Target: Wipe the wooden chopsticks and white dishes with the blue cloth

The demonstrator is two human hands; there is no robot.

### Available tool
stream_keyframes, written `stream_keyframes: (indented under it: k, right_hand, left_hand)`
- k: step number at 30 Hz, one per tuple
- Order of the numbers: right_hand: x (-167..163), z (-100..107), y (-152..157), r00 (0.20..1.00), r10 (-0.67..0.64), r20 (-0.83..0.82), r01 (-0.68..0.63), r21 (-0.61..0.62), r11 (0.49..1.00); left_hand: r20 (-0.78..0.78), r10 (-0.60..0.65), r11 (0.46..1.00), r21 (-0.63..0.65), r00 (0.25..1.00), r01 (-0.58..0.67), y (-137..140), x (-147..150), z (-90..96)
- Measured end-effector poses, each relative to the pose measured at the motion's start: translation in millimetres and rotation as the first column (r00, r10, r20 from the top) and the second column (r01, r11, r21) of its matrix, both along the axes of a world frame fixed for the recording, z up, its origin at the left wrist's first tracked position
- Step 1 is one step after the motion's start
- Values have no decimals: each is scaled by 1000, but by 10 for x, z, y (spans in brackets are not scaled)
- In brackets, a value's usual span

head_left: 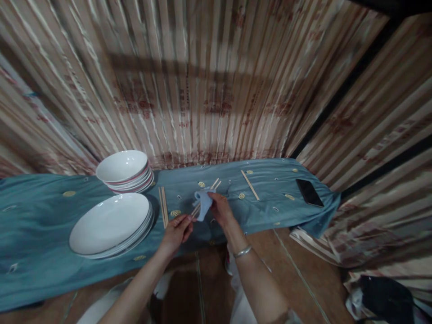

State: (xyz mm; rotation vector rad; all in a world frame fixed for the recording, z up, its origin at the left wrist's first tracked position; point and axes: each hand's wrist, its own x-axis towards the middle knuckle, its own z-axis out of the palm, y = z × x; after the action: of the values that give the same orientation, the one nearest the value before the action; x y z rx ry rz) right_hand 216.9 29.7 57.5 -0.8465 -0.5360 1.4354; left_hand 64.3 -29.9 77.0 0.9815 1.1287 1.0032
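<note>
Left fingers (185, 221) are closed on two pale wooden chopsticks (214, 183), right fingers (215, 198) on one light-blue cloth (204, 204) hiding their middles.

chopsticks (196, 209) are looking like smooth matt wood; cloth (205, 201) is looking soft, matt. plates (110, 225) & bowls (122, 165) are shining w/ glossy glaze, ceramic-like. bangle (243, 251) is gleaming, polished metal. phone (309, 192) is showing smooth glassy surf. tablecloth (33, 216) is looking matt, wrinkled fabric.

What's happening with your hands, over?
Left hand: holding thin pale wooden chopsticks. Right hand: pinching light-blue cloth around them. Nearby: stacked round white plates, leftward, touching neither hand.
</note>
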Motion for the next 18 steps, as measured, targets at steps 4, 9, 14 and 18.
stream_keyframes:
  k: [4,9,14,18]
  right_hand:
    - [299,17,103,991,-118,-66,113,-70,991]
    - [398,40,103,984,-143,-110,129,-120,984]
    - [269,69,47,993,-66,-100,60,-67,996]
    - [-22,60,-73,996,75,-53,-78,-49,996]
  left_hand:
    - [-52,-31,998,-57,998,28,-56,9,20]
    - [-66,-6,996,-92,998,0,-72,8,-3]
    - [-14,28,994,-110,1000,-30,-50,18,-9]
    - [35,57,991,-121,998,-52,20,49,-50]
